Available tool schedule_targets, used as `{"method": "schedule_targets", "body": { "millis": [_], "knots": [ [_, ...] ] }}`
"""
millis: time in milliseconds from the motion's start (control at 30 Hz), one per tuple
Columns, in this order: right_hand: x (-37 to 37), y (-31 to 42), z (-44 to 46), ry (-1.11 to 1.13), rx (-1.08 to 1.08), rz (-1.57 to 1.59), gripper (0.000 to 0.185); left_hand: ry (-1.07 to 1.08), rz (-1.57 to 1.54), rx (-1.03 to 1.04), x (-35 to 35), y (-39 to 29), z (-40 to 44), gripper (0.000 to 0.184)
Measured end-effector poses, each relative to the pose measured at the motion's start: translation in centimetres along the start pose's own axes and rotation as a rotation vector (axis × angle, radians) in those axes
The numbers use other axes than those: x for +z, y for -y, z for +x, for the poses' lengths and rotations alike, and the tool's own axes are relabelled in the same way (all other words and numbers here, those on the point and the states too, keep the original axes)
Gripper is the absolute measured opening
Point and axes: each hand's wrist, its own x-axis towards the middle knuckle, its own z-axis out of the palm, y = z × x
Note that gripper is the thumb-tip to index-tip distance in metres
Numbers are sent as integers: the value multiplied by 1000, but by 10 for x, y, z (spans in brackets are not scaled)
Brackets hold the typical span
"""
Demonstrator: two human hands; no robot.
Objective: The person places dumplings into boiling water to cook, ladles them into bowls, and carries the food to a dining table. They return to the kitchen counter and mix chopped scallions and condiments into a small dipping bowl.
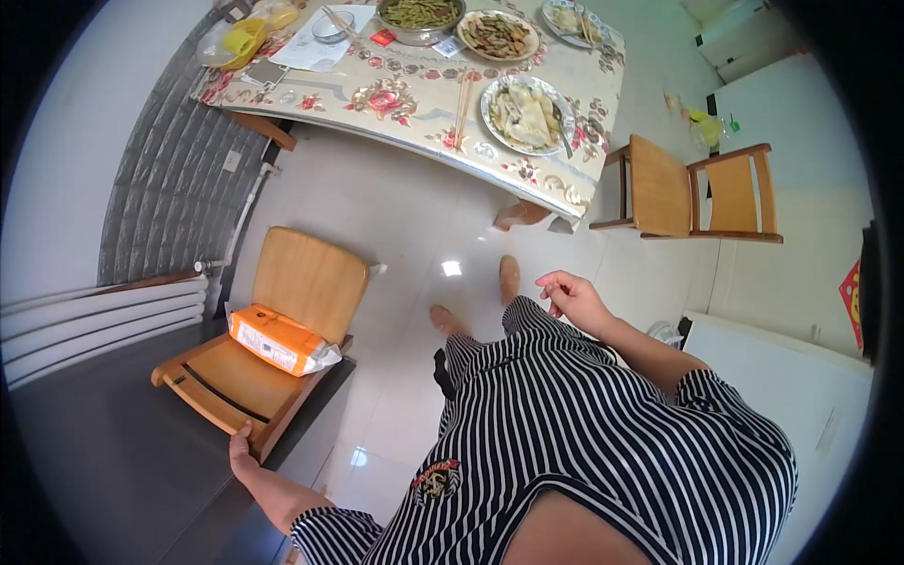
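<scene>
My left hand [243, 450] is closed on the backrest corner of a wooden chair [311, 278] at the lower left, with the thumb on top and the other fingers mostly hidden. On this chair's seat, against the backrest, lies an orange and white soft package [281, 339]. In front of my striped clothes hangs my right hand [576, 299], its fingers loosely bent and apart, with nothing in them. It touches no furniture.
A table [330, 105] with a floral cloth stands ahead, bearing a plate of pale food [524, 115], chopsticks [463, 108] and other dishes. Another wooden chair [659, 188] is at its right. A radiator [104, 330] runs along the left wall; a white cabinet [772, 405] stands right.
</scene>
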Motion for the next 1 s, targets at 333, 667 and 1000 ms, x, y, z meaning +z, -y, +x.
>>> {"method": "schedule_targets", "body": {
  "millis": [333,667,1000],
  "knots": [
    [7,-20,11,-59,44,46,20,554,-319,-37,29,22,-50,50],
    [8,-19,24,-18,-5,-30,21,484,-424,57,78,69,-75,47],
    [-28,-4,100,-342,15,33,25,507,-387,102,81,110,-193,59]
  ]
}}
